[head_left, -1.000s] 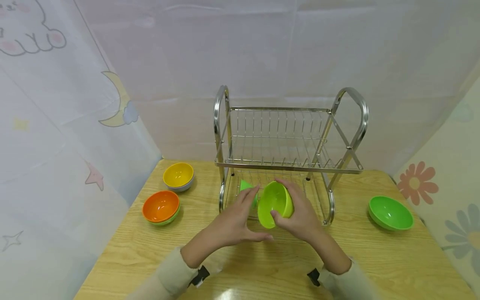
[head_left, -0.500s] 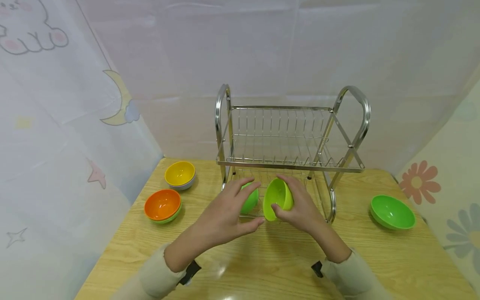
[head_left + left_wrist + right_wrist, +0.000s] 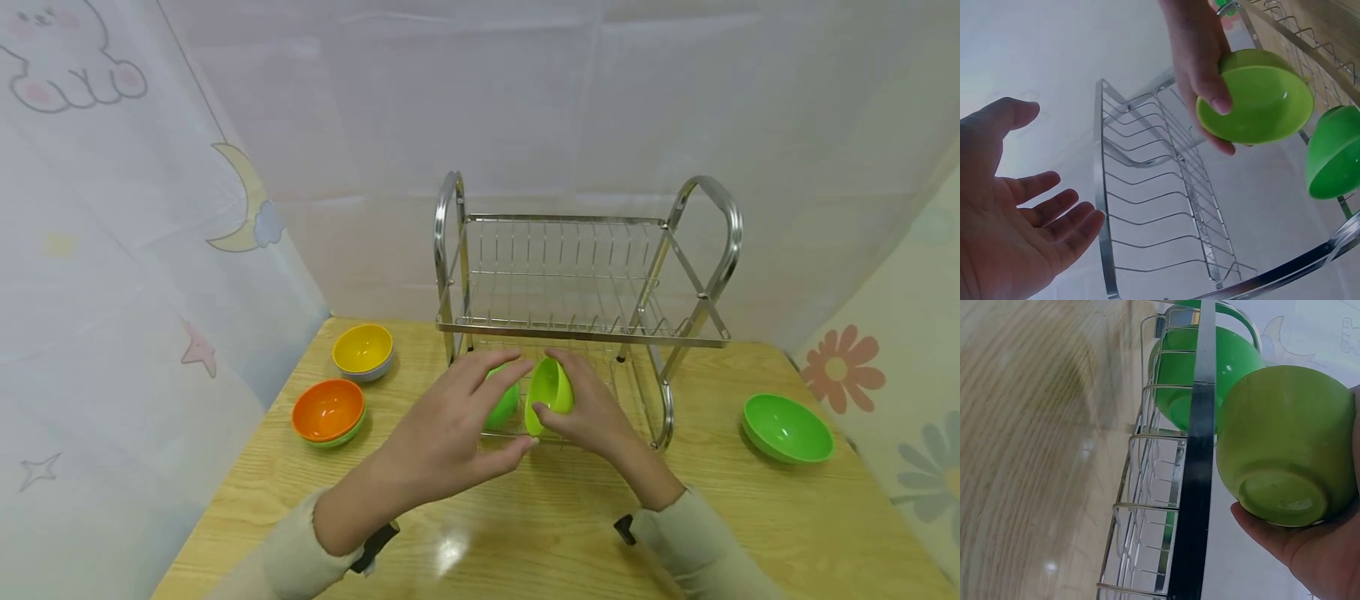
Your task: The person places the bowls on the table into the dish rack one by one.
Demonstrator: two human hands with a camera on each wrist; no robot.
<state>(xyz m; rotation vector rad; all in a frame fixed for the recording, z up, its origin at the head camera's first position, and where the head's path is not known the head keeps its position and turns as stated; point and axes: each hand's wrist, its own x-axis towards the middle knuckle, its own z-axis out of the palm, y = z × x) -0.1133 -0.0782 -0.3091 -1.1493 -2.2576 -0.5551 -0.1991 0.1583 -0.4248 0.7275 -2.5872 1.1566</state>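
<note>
The right hand (image 3: pixel 592 417) grips a yellow-green bowl (image 3: pixel 551 393) tilted on its side, at the front of the rack's lower tier. In the right wrist view the bowl (image 3: pixel 1288 444) shows its underside, with fingers (image 3: pixel 1272 540) beneath it. A green bowl (image 3: pixel 504 408) stands on edge in the lower tier, partly hidden behind the left hand (image 3: pixel 442 425); the left wrist view shows this green bowl (image 3: pixel 1335 153) too. Holding nothing, the left hand (image 3: pixel 1029 219) has its fingers spread and slightly bent, left of the yellow-green bowl (image 3: pixel 1260 100).
The two-tier metal rack (image 3: pixel 585 336) stands at the back of the wooden table (image 3: pixel 525 533). On the left are an orange bowl (image 3: pixel 327 410) stacked on a green one and a yellow bowl (image 3: pixel 363 348) on a greyish one. Another green bowl (image 3: pixel 787 428) sits at the right.
The yellow-green bowl has turned more onto its side in the right hand. The left hand has moved slightly left, away from it, and the green bowl in the rack looks more uncovered.
</note>
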